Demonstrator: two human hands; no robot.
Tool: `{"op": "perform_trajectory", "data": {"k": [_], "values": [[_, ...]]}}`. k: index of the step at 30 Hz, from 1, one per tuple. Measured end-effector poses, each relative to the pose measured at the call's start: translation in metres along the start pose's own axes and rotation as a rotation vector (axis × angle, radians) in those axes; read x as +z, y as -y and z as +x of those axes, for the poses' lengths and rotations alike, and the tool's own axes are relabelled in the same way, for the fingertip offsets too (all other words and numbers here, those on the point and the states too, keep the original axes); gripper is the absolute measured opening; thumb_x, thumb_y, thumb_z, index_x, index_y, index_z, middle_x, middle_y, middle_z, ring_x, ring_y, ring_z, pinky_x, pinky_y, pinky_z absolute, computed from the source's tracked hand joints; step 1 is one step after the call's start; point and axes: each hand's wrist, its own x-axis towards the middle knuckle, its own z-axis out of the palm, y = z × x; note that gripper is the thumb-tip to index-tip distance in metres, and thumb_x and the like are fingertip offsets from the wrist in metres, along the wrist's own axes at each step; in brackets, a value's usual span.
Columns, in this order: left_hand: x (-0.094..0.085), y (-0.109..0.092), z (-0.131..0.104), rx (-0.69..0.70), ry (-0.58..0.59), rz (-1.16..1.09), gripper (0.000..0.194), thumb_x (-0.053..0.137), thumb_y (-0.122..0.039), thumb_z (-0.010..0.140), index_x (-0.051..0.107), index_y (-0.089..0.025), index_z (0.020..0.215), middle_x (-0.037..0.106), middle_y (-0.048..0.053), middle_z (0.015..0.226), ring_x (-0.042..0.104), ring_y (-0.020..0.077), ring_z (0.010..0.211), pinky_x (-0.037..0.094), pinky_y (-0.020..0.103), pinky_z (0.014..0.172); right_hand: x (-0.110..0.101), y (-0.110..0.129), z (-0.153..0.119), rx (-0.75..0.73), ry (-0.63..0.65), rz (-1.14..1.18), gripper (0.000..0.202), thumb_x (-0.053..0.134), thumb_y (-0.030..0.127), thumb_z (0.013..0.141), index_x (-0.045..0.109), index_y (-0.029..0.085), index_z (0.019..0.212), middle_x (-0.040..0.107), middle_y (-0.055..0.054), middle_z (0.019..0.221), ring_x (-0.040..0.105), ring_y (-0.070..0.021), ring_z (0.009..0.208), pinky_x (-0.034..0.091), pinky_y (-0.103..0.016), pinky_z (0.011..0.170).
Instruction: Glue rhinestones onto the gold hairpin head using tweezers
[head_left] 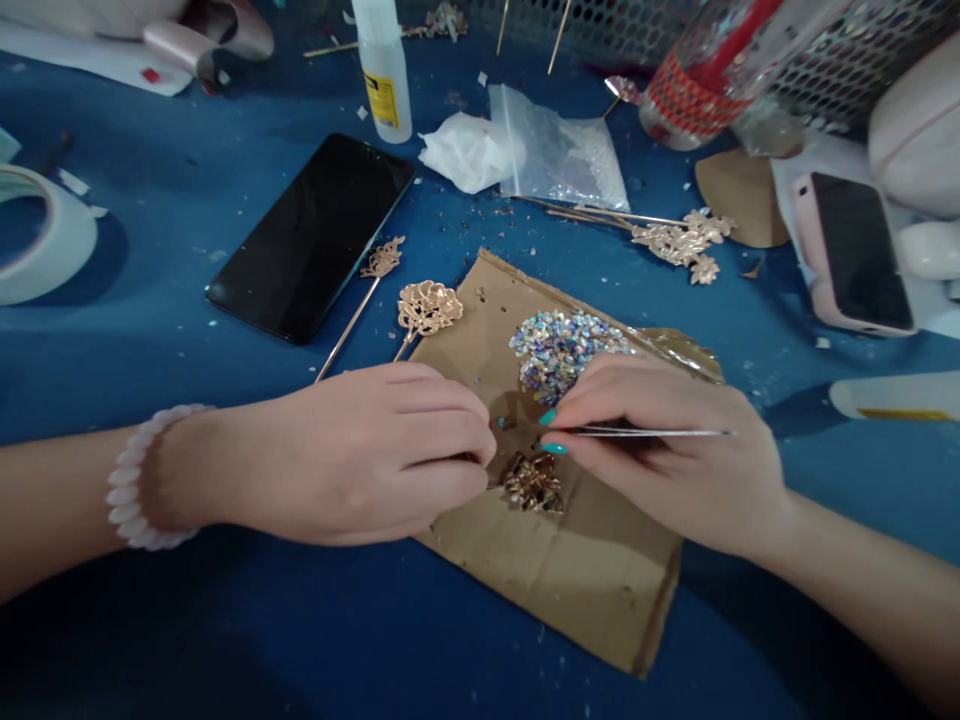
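Note:
My left hand (397,455) is closed on a hairpin whose stick is mostly hidden by the fingers. The hairpin's gold flower head (533,484) sticks out to the right of the fingertips, over a piece of cardboard (555,580). Between the thumb and finger of my right hand (660,440) is a pair of thin metal tweezers (645,433). Their tips point left, just above the flower head; whether they hold anything is too small to tell. A heap of shiny multicoloured rhinestones (559,345) lies on the cardboard beyond my right fingers.
Two gold flower hairpins (430,307) lie beyond my left hand, beside a black phone (311,240). Farther back are a glue bottle (386,80), crumpled tissue (469,152), a zip bag of small white pieces (570,155) and more gold hairpins (679,240). A tape roll (71,240) stands left.

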Motion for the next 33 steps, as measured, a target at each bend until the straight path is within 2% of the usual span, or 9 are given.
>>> {"op": "perform_trajectory", "data": {"k": [12,33], "values": [[-0.0002,0.0001,-0.0007,-0.005,0.004,0.000,0.018,0.045,-0.013,0.101,0.062,-0.016,0.099,0.070,0.005,0.105,0.063,0.0207,0.106,0.048,0.035,0.094,0.0007,-0.0005,-0.0011,-0.008,-0.007,0.039,0.007,0.071,0.012,0.091,0.067,0.016,0.086,0.073,-0.001,0.077,0.065,-0.0108,0.073,0.053,-0.026,0.074],[-0.0008,-0.0001,0.0002,0.002,-0.011,0.015,0.018,0.045,-0.013,0.101,0.062,-0.016,0.097,0.070,0.005,0.103,0.064,0.0200,0.104,0.048,0.034,0.094,0.0005,-0.0001,0.0002,0.007,0.013,0.004,0.009,0.071,0.013,0.091,0.067,0.017,0.085,0.072,0.000,0.075,0.065,-0.0113,0.072,0.052,-0.026,0.071]]}}
